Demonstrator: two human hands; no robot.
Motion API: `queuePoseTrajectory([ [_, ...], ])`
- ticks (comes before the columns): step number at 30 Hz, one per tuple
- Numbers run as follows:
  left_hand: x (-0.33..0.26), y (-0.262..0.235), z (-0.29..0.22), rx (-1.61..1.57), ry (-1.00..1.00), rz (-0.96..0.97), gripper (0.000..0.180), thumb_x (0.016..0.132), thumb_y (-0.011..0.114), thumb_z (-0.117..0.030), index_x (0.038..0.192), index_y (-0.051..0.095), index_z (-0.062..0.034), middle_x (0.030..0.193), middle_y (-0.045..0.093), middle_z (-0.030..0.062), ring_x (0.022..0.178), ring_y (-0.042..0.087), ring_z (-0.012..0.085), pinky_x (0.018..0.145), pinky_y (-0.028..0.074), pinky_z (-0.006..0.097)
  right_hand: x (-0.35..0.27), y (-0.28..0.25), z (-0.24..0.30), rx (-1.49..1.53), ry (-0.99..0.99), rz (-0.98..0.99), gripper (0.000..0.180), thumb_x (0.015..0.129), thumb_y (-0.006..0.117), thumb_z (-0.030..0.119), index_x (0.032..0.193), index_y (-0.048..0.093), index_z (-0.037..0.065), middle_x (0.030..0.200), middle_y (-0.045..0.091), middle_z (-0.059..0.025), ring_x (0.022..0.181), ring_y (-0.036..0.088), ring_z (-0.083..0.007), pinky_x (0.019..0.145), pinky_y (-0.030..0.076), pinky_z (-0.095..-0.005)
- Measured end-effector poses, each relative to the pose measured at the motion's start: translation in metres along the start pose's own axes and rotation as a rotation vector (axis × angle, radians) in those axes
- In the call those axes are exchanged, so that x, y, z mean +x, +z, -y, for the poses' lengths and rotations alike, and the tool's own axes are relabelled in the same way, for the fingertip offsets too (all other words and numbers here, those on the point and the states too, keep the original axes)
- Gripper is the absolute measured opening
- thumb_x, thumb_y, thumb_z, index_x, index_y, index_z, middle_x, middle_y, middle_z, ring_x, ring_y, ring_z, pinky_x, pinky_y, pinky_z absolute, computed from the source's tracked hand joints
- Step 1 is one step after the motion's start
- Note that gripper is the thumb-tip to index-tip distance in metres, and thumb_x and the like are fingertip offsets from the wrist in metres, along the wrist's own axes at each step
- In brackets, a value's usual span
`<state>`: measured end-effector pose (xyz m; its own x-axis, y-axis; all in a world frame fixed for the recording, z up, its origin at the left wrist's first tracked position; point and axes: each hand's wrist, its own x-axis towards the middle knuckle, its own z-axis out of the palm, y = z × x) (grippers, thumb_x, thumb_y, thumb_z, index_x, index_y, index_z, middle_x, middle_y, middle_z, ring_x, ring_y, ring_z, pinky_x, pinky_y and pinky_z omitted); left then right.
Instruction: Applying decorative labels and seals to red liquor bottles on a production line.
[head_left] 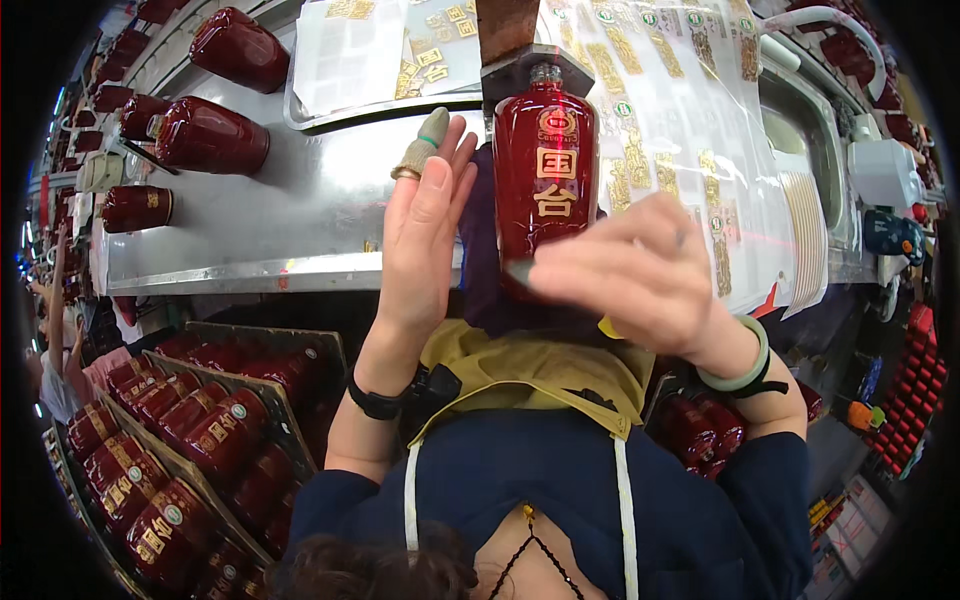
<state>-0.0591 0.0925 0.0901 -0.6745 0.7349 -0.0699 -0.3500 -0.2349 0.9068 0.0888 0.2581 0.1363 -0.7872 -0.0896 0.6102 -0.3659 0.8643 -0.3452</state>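
A dark red glass bottle with gold characters lies on a dark purple cloth in front of me, its neck at a dark angular support. My left hand is just left of the bottle, apart from it, palm turned inward and fingers stretched upward. It wears pale finger covers and holds nothing. My right hand reaches over the bottle's lower end with fingers extended, a dark cover on one fingertip. Motion blurs it, and whether it touches the glass cannot be told.
A clear sheet of gold stickers covers the right of the metal table. A tray with white paper and gold pieces lies beyond my left hand. Red bottles stand at left. Bottle-filled crates are below left; more bottles are below right.
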Motion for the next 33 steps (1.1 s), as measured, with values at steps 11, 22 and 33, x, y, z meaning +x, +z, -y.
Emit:
queuePoseTrajectory([
  [11,-0.007,0.015,0.000,0.030,-0.082,-0.055,0.070,0.111,0.041,-0.045,0.160,0.027,0.0018,0.165,0.034,0.0210,0.153,0.033,0.0312,0.126,0.023,0.044,-0.023,0.011,0.022,0.068,-0.062,-0.005,0.028,0.074,0.072,0.010,0.101,0.079,0.010,0.098,0.077,-0.0005,0.086,0.070,-0.0154,0.072,0.048,-0.0282],
  [22,0.013,0.025,0.009,-0.083,-0.083,-0.017,0.058,0.108,0.057,-0.024,0.154,0.038,0.0056,0.145,0.056,0.0128,0.128,0.056,0.0149,0.108,0.047,0.031,-0.014,0.018,0.009,0.421,0.665,-0.443,0.020,0.100,0.060,0.005,0.119,0.067,0.004,0.103,0.072,-0.0074,0.089,0.068,-0.0119,0.078,0.051,-0.0246],
  [33,0.028,0.031,0.014,-0.078,-0.107,-0.040,0.071,0.101,0.070,-0.018,0.156,0.032,0.0059,0.140,0.057,0.0159,0.124,0.060,0.0191,0.106,0.050,0.034,0.002,0.049,-0.020,0.993,1.179,-0.471,0.047,0.094,0.080,0.015,0.128,0.050,0.006,0.085,0.048,0.0050,0.077,0.046,-0.0036,0.068,0.043,-0.0196],
])
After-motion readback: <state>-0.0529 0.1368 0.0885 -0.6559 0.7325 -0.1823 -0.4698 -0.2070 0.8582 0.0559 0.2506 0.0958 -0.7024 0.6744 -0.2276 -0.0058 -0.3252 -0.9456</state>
